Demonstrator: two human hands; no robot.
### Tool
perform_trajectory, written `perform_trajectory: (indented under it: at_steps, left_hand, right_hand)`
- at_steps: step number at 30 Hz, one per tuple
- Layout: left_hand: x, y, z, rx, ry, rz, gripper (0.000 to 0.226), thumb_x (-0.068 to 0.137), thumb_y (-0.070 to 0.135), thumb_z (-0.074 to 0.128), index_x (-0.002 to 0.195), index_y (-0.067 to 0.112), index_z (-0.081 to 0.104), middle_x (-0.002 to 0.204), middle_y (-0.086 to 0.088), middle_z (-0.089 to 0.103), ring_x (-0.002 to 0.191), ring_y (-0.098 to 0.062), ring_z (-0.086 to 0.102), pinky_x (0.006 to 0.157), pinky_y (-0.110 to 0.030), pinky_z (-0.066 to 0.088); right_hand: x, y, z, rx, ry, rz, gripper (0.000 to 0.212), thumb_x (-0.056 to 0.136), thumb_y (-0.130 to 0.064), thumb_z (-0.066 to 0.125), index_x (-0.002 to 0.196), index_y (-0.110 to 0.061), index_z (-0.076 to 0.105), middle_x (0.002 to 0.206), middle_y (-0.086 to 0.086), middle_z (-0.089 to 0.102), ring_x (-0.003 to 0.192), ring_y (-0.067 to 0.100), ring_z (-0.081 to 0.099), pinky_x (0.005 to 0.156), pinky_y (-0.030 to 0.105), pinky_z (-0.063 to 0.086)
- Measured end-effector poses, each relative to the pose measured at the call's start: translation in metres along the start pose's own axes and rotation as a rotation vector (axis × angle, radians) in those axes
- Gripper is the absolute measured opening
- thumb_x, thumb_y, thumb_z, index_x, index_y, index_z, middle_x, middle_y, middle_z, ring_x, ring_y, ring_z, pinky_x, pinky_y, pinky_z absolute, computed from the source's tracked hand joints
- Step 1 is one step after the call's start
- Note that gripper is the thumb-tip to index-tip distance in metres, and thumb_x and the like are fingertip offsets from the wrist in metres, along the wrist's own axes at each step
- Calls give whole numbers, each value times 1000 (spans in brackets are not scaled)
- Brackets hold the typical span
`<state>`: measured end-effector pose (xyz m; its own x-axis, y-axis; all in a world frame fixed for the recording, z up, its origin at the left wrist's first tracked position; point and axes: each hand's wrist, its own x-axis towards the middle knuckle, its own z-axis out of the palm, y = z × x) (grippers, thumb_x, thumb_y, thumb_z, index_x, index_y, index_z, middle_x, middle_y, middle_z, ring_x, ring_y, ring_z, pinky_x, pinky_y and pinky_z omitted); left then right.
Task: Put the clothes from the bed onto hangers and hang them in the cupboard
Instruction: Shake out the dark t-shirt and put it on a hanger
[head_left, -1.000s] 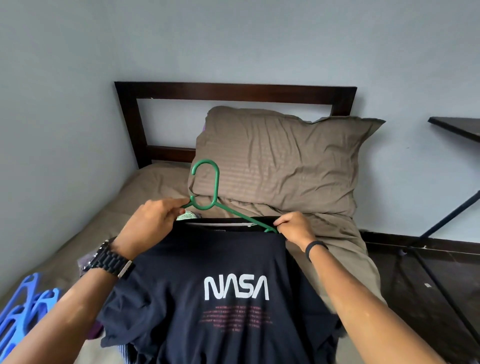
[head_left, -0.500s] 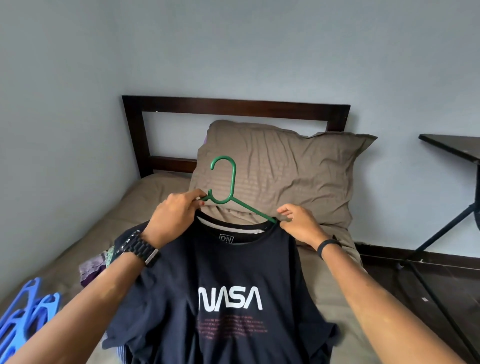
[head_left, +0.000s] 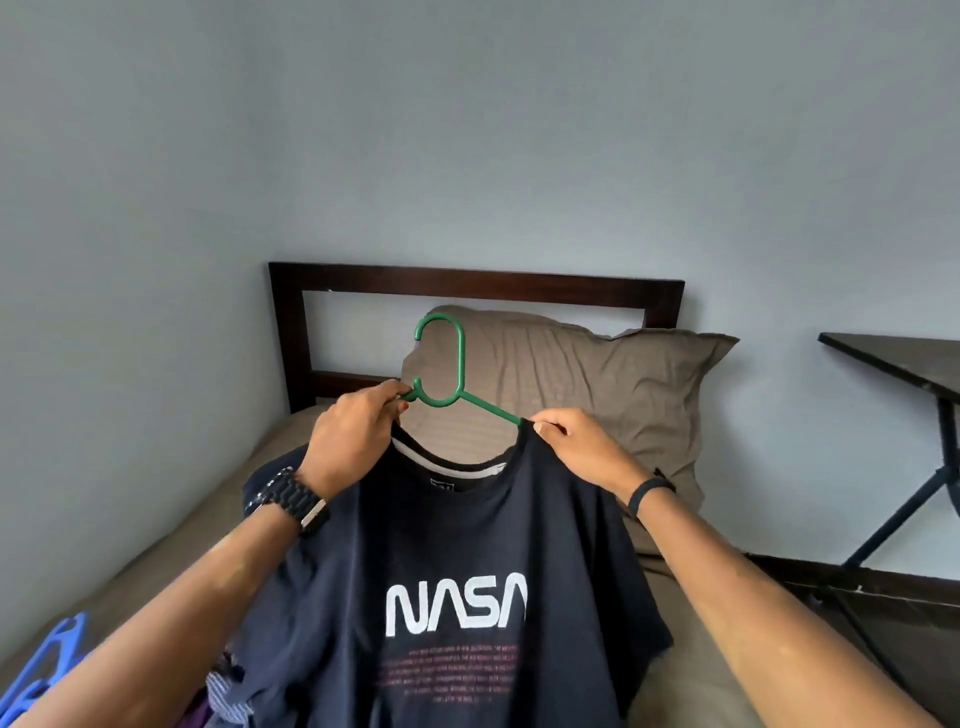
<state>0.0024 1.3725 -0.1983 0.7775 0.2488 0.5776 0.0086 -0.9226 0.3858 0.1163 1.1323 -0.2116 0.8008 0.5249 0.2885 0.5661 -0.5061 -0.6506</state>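
Held up over the bed (head_left: 171, 545): navy cotton NASA T-shirt (head_left: 457, 561) on thin green plastic hanger (head_left: 457, 374). Left hand (head_left: 353, 441) pinching hanger and collar, right hand (head_left: 576, 447) pinching the other shoulder seam. Best seat both shoulders evenly, collar centred under the hook.

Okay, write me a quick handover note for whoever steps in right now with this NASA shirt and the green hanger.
Left hand: grip on the green hanger at its neck and the shirt's left shoulder.
Right hand: pinching the navy NASA T-shirt at the collar's right side, where the hanger arm enters.
Shirt is held up over the bed, in front of the pillow.
Done: hanger threaded into the collar.
Left: settle the shoulders, hang it in the cupboard (out of view), then the remaining clothes at lower left, using the blue hangers.
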Motion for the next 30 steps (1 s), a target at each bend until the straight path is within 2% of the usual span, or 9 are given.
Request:
perform_trajectory:
  at_steps: [4,6,8,10,14,19,22,27,30]
  left_hand:
    - [14,4,-22,31,48,1,24,98,22,45,119,23,58,104,-6,69,96,-34,61,76,-41,48]
    - [20,7,-32,49,86,24,24,98,21,46,119,22,58,102,-6,69,96,-35,61,76,-42,48]
    - [27,10,-42,-1,95,55,22,98,21,47,116,19,59,100,-6,69,94,-32,62,76,-42,49]
    - [33,12,-53,-95,86,106,19,96,21,52,112,15,61,96,-5,67,89,-27,61,78,-42,49]
    - [35,2,-73,-158,73,139,17,94,26,57,104,13,61,85,2,60,77,-18,56,71,-27,41]
    - [28,-29,-93,-115,32,23,23,97,31,48,78,19,47,63,-3,51,62,-18,49,61,-33,35]
    - [31,-29,-104,-83,-84,-52,33,99,32,43,69,20,44,63,1,46,67,-21,46,59,-30,34]
    - [54,20,-124,-144,29,105,25,96,36,51,113,18,57,98,4,61,91,-15,56,80,-31,42]
    - [74,55,-134,-146,27,148,16,98,27,48,97,14,58,80,-2,64,77,-24,57,71,-31,41]
  right_hand:
    - [6,-26,-25,85,-33,-18,26,96,-30,54,119,-21,62,112,-8,62,106,8,57,91,23,39]
    - [10,-33,-34,-9,-61,-39,16,92,-33,61,102,-22,66,95,-9,63,94,9,60,83,24,41]
    - [15,-39,-42,-76,-10,-89,20,92,-30,60,80,-15,64,79,4,65,80,13,60,73,29,41]
    - [18,-46,-52,-79,65,-140,27,93,-28,58,79,-6,64,82,16,65,72,17,55,68,31,38]
    - [21,-64,-80,-145,211,-204,25,94,-26,57,83,-6,66,81,4,66,78,19,57,67,27,38]
    - [17,-85,-123,-133,282,-237,21,95,-25,57,84,-10,67,82,-5,63,82,11,55,68,16,36]
    - [18,-95,-130,-173,273,-255,28,94,-28,57,84,-5,67,83,1,66,81,16,57,69,24,38]
    - [16,-116,-129,-162,273,-279,31,94,-29,57,83,-2,67,81,5,66,79,18,57,70,28,39]
    - [15,-134,-130,-141,300,-286,29,94,-31,58,82,-5,67,80,4,65,79,20,57,71,30,42]
